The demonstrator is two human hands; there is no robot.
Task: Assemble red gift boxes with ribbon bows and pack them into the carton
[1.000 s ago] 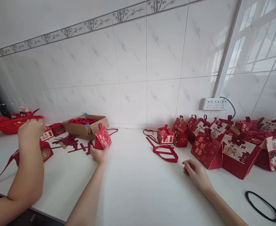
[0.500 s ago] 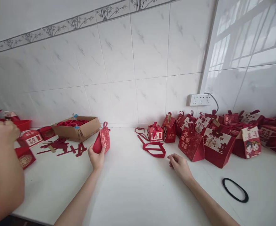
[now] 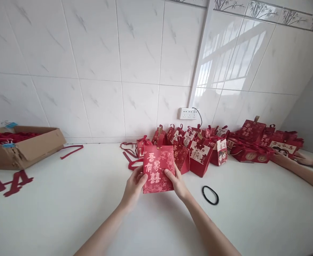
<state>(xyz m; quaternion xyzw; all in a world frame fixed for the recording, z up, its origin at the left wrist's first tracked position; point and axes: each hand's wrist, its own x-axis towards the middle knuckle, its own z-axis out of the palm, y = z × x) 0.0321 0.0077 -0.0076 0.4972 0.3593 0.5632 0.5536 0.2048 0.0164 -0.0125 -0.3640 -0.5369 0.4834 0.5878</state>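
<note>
Behind red box (image 3: 158,170): packages (image 3: 200,153) | rightward: black loop (image 3: 216,201) | left grip (image 3: 133,185), right grip (image 3: 179,183): pinching box

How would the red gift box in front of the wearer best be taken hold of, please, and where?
The red gift box is probably best gripped at its two side edges, one hand from each side, as the left hand and right hand do: its broad printed front faces the wearer, with an edge on either side.

Left hand (image 3: 135,185) and right hand (image 3: 178,182) holding red box (image 3: 159,169), white table (image 3: 92,213)
</note>
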